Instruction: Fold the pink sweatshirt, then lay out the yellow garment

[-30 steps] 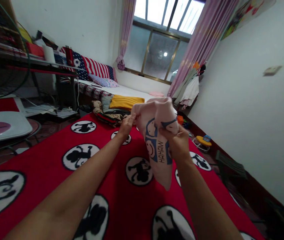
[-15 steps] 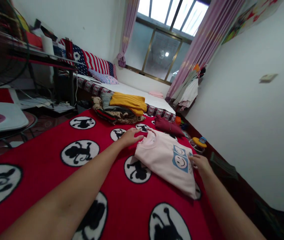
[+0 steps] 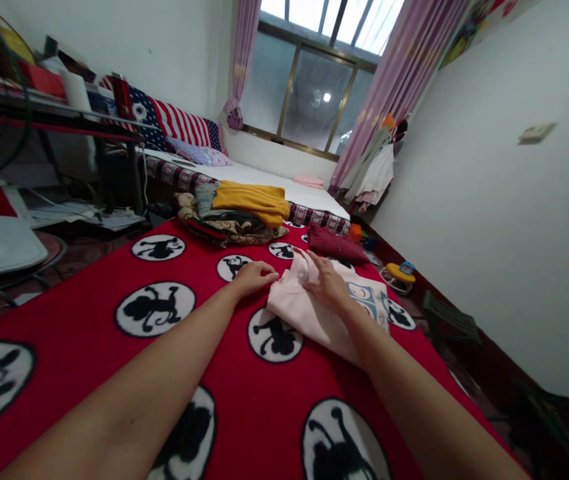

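Note:
A pale pink shirt (image 3: 294,303) with a blue smiley-face print lies folded on a red blanket (image 3: 244,413) patterned with black monkeys in white circles. At the collar end, my left hand (image 3: 254,277) has its fingers curled together at the shirt's left edge. My right hand (image 3: 328,283) rests over the collar area with its fingers stretched out on the cloth. The right forearm crosses the shirt and hides its lower part and some of the print.
Folded clothes, a yellow one (image 3: 254,200) on top, lie at the blanket's far end. A dark red folded cloth (image 3: 337,245) sits beyond the shirt. Farther back is a bed with a white surface (image 3: 264,175). A cluttered table (image 3: 64,113) stands left; a yellow stool (image 3: 399,272) is right.
My right hand has moved left from the printed part to the collar area, its forearm now across the shirt. My left hand's fingers have drawn together at the edge.

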Motion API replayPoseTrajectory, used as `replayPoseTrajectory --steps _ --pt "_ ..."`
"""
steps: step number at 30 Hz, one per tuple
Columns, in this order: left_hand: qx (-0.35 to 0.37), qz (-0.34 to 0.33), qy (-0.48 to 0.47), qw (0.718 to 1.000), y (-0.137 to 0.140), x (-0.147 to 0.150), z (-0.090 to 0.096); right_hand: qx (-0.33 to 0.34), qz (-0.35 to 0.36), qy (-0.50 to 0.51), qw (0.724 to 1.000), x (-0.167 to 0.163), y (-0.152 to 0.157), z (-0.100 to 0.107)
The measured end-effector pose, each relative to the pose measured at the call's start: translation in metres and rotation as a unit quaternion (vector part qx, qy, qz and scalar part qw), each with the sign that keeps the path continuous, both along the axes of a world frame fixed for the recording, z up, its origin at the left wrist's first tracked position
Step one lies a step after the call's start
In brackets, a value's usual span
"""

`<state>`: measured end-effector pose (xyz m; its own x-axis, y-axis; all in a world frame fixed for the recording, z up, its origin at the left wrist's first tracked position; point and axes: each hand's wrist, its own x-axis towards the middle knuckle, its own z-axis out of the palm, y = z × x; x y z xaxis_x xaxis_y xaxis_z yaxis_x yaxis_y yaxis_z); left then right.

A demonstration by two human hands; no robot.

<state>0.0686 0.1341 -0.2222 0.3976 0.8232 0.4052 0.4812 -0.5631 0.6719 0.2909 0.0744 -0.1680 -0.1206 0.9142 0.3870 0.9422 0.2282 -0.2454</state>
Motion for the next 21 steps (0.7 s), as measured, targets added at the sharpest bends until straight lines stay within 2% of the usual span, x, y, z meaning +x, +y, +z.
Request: replayPoseTrajectory --steps 3,6,9,12,15,18,21 --pt "-0.002 -0.005 -0.003 1.0 0.003 -0.001 -0.003 -0.05 -0.01 -0.117 0.992 -0.008 -0.001 -0.004" --pt "-0.009 -0.007 -0.008 1.0 0.004 0.0 -0.004 -0.026 -0.001 -0.142 0.989 -0.01 -0.003 -0.006" --pt "-0.058 -0.044 -0.034 0.997 0.002 -0.001 -0.002 0.024 -0.011 -0.114 0.993 -0.011 -0.007 -0.011" --pt "-0.143 -0.107 -0.079 0.981 -0.002 -0.005 0.004 0.068 -0.02 -0.076 0.995 -0.01 -0.012 -0.022" --pt "-0.196 -0.136 -0.106 0.965 -0.005 -0.009 0.011 0.116 -0.014 -0.016 0.993 -0.007 -0.016 -0.032" --pt "-0.202 -0.158 -0.077 0.964 -0.006 -0.01 0.017 0.151 -0.005 0.071 0.986 -0.004 -0.017 -0.038" --pt "-0.171 -0.16 -0.014 0.972 -0.006 -0.007 0.018 0.171 0.008 0.149 0.974 -0.002 -0.015 -0.039"
